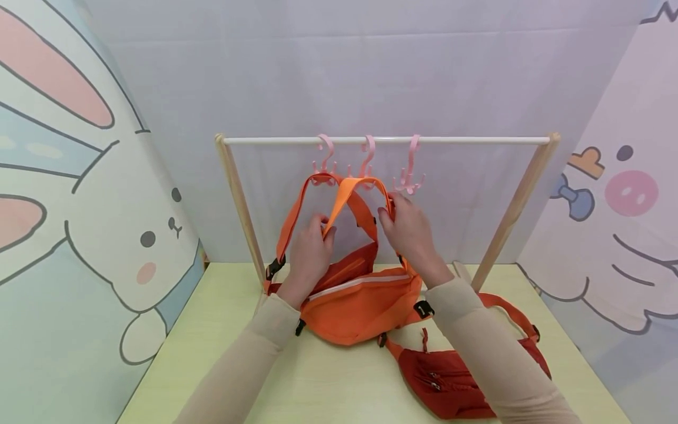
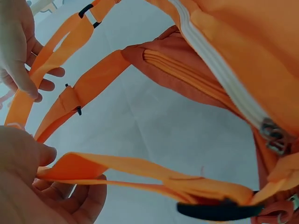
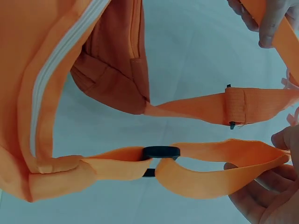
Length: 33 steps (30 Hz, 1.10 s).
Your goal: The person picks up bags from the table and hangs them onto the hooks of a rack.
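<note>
Left hand point(image 1: 309, 253) and right hand point(image 1: 409, 228), fingers curled, grip the orange bag's point(image 1: 360, 312) strap point(image 1: 344, 197) near pink hooks point(image 1: 411, 160).

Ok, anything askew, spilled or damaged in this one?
Nothing spilled or damaged stands out. The bright orange bag looks slightly askew: its white zip slopes up rightward while the left hand and right hand hold its strap.
</note>
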Each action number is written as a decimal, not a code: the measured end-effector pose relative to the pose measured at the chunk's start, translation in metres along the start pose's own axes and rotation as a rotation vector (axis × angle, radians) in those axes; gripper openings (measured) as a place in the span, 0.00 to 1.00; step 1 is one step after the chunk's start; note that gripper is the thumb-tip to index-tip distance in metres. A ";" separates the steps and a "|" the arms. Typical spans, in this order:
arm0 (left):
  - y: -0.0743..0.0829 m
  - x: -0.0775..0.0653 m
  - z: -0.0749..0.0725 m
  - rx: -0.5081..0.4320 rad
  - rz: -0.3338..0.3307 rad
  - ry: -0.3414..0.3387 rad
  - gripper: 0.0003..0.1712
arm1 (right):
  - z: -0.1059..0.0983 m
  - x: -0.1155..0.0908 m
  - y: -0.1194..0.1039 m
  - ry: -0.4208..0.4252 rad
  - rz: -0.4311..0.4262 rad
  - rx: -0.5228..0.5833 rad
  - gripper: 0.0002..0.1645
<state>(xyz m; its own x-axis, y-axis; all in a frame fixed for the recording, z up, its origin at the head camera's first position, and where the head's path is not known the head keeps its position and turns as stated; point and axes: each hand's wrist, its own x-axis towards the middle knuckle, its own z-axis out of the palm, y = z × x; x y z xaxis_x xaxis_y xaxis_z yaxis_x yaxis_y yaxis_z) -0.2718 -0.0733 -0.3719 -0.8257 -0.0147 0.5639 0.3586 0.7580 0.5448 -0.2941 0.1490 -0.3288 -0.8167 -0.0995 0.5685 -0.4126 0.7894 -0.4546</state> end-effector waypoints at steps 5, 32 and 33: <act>-0.005 -0.010 0.003 0.001 -0.024 -0.013 0.15 | 0.006 -0.005 0.006 -0.018 0.029 0.019 0.32; -0.017 -0.060 0.001 -0.029 0.009 -0.004 0.34 | 0.011 -0.049 0.038 -0.184 0.097 -0.028 0.50; -0.017 -0.061 0.001 -0.027 0.009 -0.008 0.35 | 0.010 -0.052 0.038 -0.182 0.095 -0.028 0.51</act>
<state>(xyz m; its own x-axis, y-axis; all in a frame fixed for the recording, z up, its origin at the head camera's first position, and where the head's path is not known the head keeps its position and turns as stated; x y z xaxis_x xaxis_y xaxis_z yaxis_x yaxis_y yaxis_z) -0.2276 -0.0844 -0.4162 -0.8257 -0.0024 0.5641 0.3776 0.7405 0.5559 -0.2717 0.1782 -0.3827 -0.9120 -0.1294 0.3892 -0.3207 0.8165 -0.4801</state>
